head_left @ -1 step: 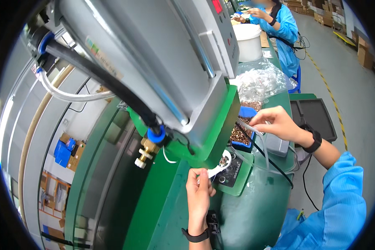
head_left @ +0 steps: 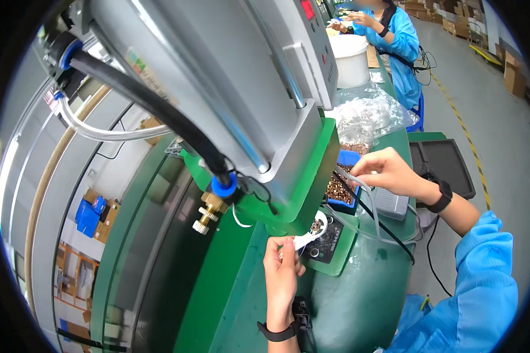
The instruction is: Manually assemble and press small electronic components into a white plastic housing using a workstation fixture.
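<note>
My left hand (head_left: pixel 281 267) is closed on the narrow end of a white plastic part (head_left: pixel 304 241). The ring-shaped far end of that part lies under the green press head (head_left: pixel 294 215), with a small metal piece in the ring. Below it is the black control plate (head_left: pixel 330 242) on the green press base (head_left: pixel 348 250). My right hand (head_left: pixel 391 170) hovers at the near right edge of a blue bin (head_left: pixel 348 159) full of small brass-coloured pieces (head_left: pixel 339 189). Its thumb and fingertips are pinched together beside a grey tube (head_left: pixel 368 191); whatever they hold is hidden.
A grey press body (head_left: pixel 218 76) fills the upper left, with a black hose (head_left: pixel 147 94) and a brass valve (head_left: pixel 209 213). A black cable (head_left: pixel 388 236) crosses the green table (head_left: pixel 359 300). Behind the bin are plastic bags (head_left: pixel 368 112), a white bucket (head_left: pixel 350 62) and a co-worker in blue (head_left: pixel 406 70).
The view has shifted very slightly. Both hands and the white part keep their places.
</note>
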Available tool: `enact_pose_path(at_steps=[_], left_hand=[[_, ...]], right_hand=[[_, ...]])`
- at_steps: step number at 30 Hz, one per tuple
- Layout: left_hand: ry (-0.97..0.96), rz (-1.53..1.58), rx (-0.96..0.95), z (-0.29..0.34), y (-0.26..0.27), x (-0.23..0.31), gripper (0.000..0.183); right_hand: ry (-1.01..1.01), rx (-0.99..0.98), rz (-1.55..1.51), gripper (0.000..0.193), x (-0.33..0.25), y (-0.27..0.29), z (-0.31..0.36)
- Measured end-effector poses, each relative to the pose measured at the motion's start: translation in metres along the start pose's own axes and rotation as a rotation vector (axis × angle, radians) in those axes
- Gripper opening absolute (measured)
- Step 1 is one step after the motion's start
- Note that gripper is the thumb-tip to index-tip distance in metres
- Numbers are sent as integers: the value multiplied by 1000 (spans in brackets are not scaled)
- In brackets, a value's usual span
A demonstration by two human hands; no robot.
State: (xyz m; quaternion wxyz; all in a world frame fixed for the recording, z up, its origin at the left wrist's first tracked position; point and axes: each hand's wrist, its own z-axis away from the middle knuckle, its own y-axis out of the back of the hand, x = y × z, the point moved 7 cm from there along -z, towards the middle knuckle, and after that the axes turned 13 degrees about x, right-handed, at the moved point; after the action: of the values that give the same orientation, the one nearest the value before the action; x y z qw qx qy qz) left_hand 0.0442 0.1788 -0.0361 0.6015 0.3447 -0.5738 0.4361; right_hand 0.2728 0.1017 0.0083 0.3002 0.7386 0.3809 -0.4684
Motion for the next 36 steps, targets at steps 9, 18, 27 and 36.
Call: enact_pose_path(at_steps=[9,18,27,36], left_hand=[[-32,76,-25,0,0,-5,12],[-59,-18,-23,-2,1,-5,15],[-193,-162,52,-3,10,-9,18],[-217,-255,105,0,6,0,16]], right_hand=[[115,-405,142,16,-10,-81,-5],[282,-573,126,10,-8,-99,-5],[195,-167,194,31,7,-37,-5],[512,415,722,25,43,23,36]])
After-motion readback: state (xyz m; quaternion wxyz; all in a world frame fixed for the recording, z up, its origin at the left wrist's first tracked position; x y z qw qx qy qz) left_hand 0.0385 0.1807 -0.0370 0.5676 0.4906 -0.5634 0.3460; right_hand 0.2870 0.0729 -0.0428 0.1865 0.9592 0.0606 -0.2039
